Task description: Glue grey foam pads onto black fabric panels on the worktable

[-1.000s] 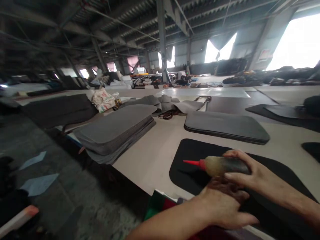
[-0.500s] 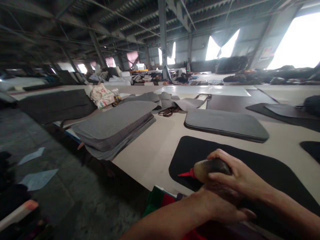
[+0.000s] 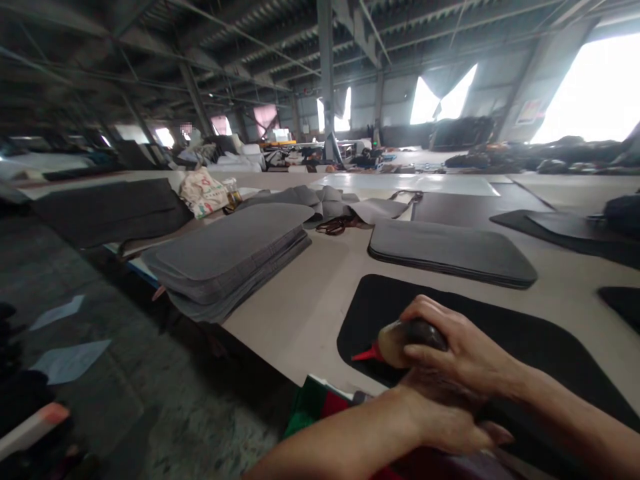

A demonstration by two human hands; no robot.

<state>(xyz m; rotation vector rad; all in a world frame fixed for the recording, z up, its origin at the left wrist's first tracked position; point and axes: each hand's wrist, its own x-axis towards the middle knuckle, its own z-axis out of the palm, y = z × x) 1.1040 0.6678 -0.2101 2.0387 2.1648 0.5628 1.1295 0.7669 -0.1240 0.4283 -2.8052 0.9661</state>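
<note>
A squeeze bottle (image 3: 393, 343) with a red pointed nozzle lies tilted in my right hand (image 3: 445, 333), whose fingers wrap round its dark rear part. The nozzle tip points left, over the left end of a black rounded mat (image 3: 510, 327) on the table. Just below, my left hand (image 3: 445, 413) is closed against the underside of the bottle's rear and the right hand; its forearm crosses from the lower left. What the left fingers grip is partly hidden.
To the left, a thick stack of grey mats (image 3: 235, 247) sits at the table edge (image 3: 280, 357). Behind the black mat lies a lower grey stack (image 3: 450, 250). Grey scraps (image 3: 325, 200), a printed cloth bag (image 3: 203, 192) and a jar (image 3: 233, 193) are farther back.
Both hands have shifted slightly; the bottle and its red nozzle have moved a little left and down, nearer the black mat's left edge.
</note>
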